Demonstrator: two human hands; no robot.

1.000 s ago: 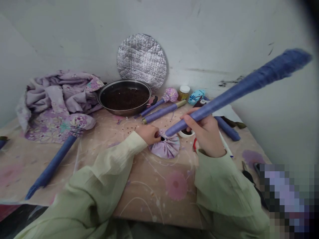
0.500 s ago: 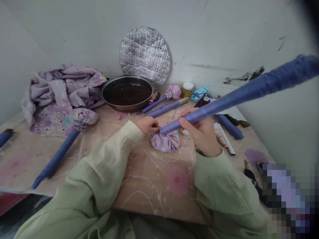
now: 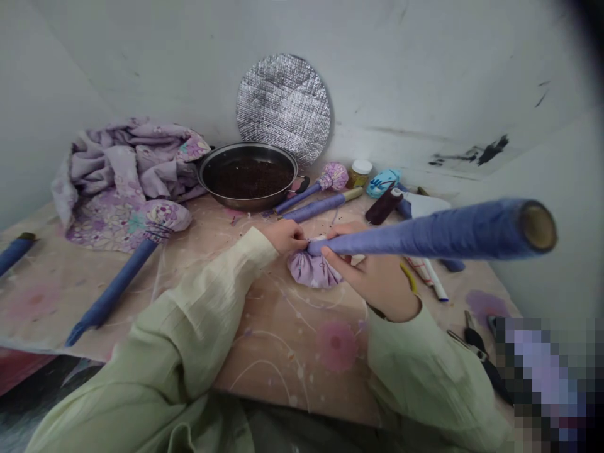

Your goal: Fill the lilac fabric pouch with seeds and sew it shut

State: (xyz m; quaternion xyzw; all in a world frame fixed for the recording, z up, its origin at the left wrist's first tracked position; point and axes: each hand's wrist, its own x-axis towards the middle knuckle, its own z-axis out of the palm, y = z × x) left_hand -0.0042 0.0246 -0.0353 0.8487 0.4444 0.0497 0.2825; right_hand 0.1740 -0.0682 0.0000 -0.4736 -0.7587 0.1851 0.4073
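My right hand (image 3: 380, 277) is wrapped round the lower part of a blue-wrapped tube (image 3: 406, 238). The tube slants up to the right, its round open end facing me. Its lower end sits in the gathered neck of a lilac cloth pouch (image 3: 312, 269), which rests on the table. Beside that neck, the fingers of my left hand (image 3: 287, 238) are pinched together. What lies between those fingertips is too small to tell. A dark line shows at the neck, near the left fingertips.
A pan (image 3: 248, 198) of dark bits stands at the back, by a silver round mat (image 3: 283, 107). Purple cloth (image 3: 117, 163) is heaped left, near a cloth-headed blue stick (image 3: 116, 283). A dark thread spool (image 3: 383, 206), markers (image 3: 438, 286) and scissors (image 3: 491, 371) lie right.
The tube's upper end has swung down and towards me, so its open end now shows. My right hand has turned with it. My left hand stays at the pouch neck.
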